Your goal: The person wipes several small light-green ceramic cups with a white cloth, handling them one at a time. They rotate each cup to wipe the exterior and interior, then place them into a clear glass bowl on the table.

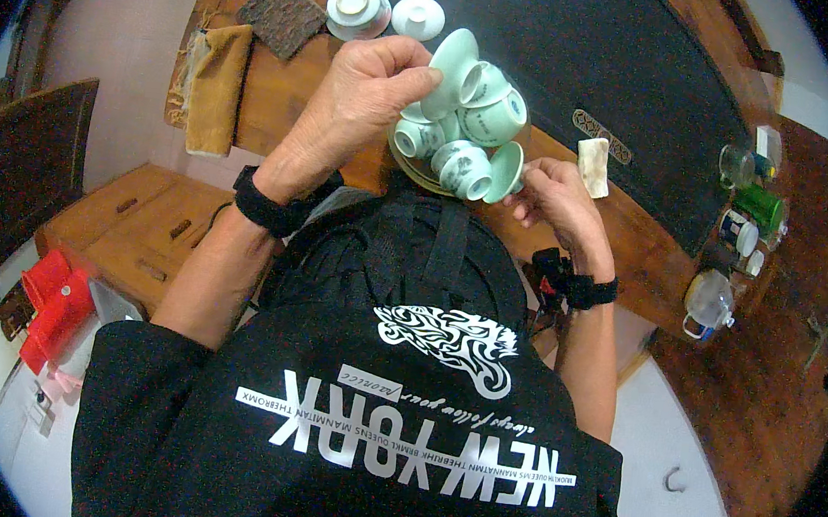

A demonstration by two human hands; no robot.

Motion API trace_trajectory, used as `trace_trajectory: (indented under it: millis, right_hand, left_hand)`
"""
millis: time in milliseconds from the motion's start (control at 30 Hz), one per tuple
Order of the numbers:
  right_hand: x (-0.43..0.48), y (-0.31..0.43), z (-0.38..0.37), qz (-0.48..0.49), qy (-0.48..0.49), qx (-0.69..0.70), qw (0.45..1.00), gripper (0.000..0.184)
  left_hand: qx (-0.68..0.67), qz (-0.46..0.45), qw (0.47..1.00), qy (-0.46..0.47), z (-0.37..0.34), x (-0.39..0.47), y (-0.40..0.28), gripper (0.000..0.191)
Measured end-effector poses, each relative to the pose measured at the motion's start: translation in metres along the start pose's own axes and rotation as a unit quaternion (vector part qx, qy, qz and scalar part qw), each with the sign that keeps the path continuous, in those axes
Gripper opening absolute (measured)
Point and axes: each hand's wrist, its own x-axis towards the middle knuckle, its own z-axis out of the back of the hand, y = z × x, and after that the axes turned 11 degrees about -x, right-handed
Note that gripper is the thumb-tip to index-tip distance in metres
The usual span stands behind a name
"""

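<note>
My left hand (374, 81) pinches the rim of a pale green porcelain saucer (451, 66), which is tilted on edge. A smaller pale green dish or lid (507, 173) is between the fingers of my right hand (558, 197), its far fingers partly hidden. Between the hands, several pale green teacups lie tipped in a round tray (421, 178), close together and partly hidden by one another. The largest cup (498, 120) shows a blue mark on its base. A small cup (418, 139) and a dark-patterned cup (462, 168) lie nearer me.
A white porcelain bowl (358, 10) sits upside down beside a white lid (419, 17). A brown cloth (282, 14), a tan towel (218, 86) and a pale block (593, 167) lie about. A black tabletop panel (587, 52) is beyond; bottles and jars (737, 231) stand right.
</note>
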Motion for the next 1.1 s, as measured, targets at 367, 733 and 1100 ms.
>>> trace_trajectory:
  millis: [367, 733, 1100]
  right_hand:
    - [0.005, -0.001, -0.005, -0.003, -0.057, -0.007, 0.998, 0.023]
    - [0.014, -0.008, -0.008, -0.002, -0.097, -0.042, 0.994, 0.019]
    - [0.001, -0.013, 0.000, 0.114, -0.082, -0.114, 0.983, 0.036]
  left_hand:
    - [0.037, 0.019, 0.999, 0.004, 0.008, 0.002, -0.009, 0.013]
    - [0.051, 0.007, 0.998, 0.030, 0.010, 0.004, -0.006, 0.013]
    - [0.046, 0.040, 0.998, 0.024, 0.008, 0.001, -0.007, 0.013]
